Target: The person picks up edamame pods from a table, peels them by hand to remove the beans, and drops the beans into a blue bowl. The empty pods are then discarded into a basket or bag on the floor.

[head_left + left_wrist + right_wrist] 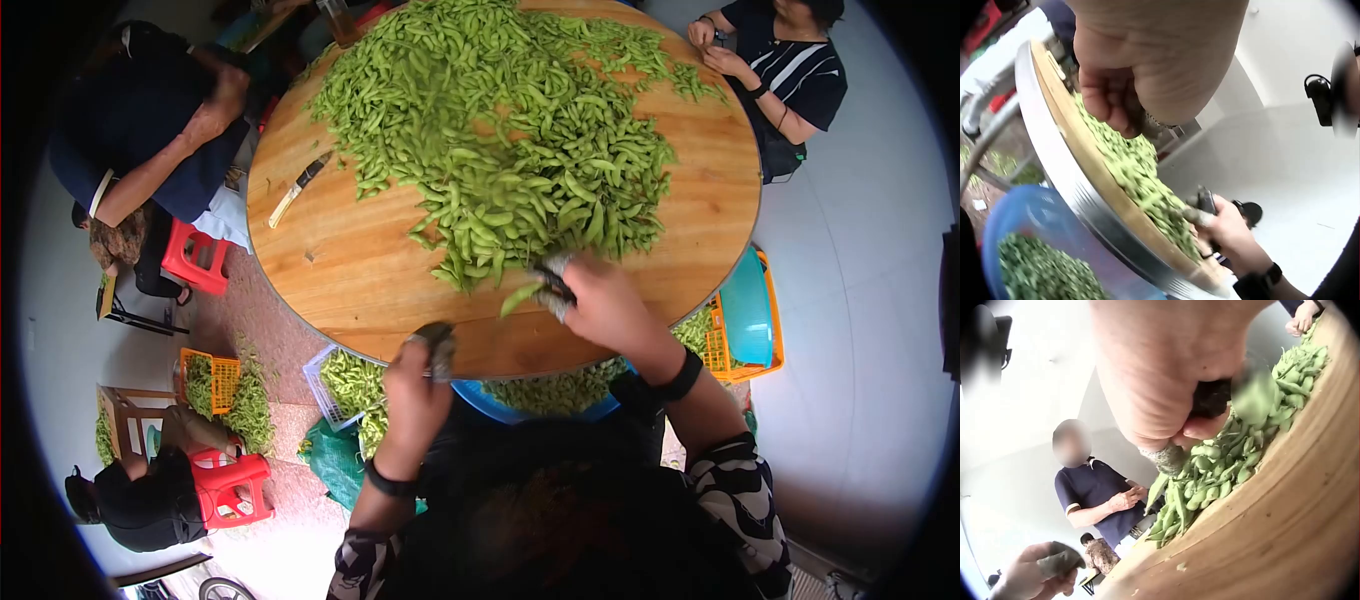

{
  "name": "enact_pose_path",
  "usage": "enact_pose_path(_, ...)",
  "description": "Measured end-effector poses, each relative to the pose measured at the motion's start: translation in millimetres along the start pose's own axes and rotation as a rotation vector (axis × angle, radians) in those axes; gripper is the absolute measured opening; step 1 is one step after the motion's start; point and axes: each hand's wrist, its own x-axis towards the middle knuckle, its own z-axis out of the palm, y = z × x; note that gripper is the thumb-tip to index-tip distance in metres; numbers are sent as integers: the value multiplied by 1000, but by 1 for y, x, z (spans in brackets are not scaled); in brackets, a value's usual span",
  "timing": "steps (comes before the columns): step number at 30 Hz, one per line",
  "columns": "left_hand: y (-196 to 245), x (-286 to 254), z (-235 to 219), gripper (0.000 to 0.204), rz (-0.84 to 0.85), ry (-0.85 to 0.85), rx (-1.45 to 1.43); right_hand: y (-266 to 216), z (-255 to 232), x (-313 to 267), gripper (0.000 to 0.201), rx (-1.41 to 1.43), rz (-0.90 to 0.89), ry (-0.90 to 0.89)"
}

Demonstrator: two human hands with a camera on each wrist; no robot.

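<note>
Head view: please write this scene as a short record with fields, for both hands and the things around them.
left hand: at the table's near edge, fingers curled round a small grey thing, unclear what
right hand: grips a dark tool at the near edge of the pile; kind unclear
edamame pods: large loose pile
round wooden table: bears the pile
knife: lies alone, left of the pile
blue basin: under the near edge, holds greens

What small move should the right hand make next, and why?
Probably draw the pod back toward the table edge. The right hand grips a dark tool at the near side of the pile, with one pod just clear of it; the blue tub of beans waits below the rim.
</note>
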Motion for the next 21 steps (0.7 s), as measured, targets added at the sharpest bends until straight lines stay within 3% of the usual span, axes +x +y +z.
enact_pose_path(2, 9, 13, 22, 15, -166, -207, -316, -15, -5, -19, 29, 131, -43, -31)
enact_pose_path(3, 15, 17, 25, 15, -173, -211, -318, -13, -5, -26, 30, 54, -109, -97)
enact_pose_path(5, 30, 26, 26, 13, -679, -757, -833, -15, -8, -37, 29, 66, -116, -37)
enact_pose_path(6, 33, 23, 28, 10, -718, -728, -911, -18, -9, -40, 29, 65, -111, -32)
enact_pose_path(7, 32, 22, 31, 10, -719, -735, -908, -22, -8, -43, 28, 144, 14, 26)
enact_pose_path(8, 30, 20, 34, 10, -630, -650, -918, -24, -7, -47, 28, 224, 136, 83)
enact_pose_path(9, 27, 18, 37, 11, -543, -563, -925, -25, -6, -53, 28, 228, 137, 83)
enact_pose_path(11, 19, 14, 40, 11, -503, -565, -883, -26, -3, -64, 26, 617, 314, -108)
enact_pose_path(16, 35, 9, 41, 13, -504, -498, -893, -28, -7, -60, 26, 694, 304, -257)
enact_pose_path(19, 27, 3, 47, 12, -411, -506, -919, -26, -2, -63, 27, 714, 321, -271)
enact_pose_path(21, 23, -1, 51, 12, -253, -438, -675, -26, 0, -65, 28, 729, 339, -278)
